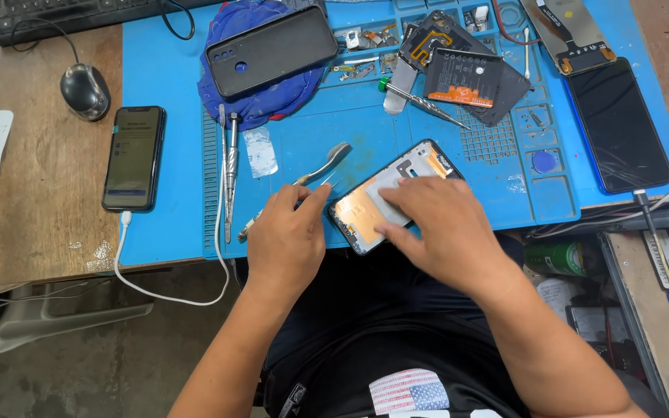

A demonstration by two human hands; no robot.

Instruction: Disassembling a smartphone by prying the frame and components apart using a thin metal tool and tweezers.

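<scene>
While right hand (443,224) presses opened phone (365,205), left hand (288,236) grips toothbrush (327,164)

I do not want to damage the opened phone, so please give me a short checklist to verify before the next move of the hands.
1. Opened phone lies flat on the blue mat: ok.
2. Right hand presses on the phone and steadies it: ok.
3. Left hand holds the tweezers near the phone's upper left edge: ok.
4. Tweezers' tips apart from the phone: cannot tell, they are too small.
5. Brush lies close above the left hand, could get bumped: not ok.
6. Phone's lower corner is near the mat's front edge: not ok.
</scene>
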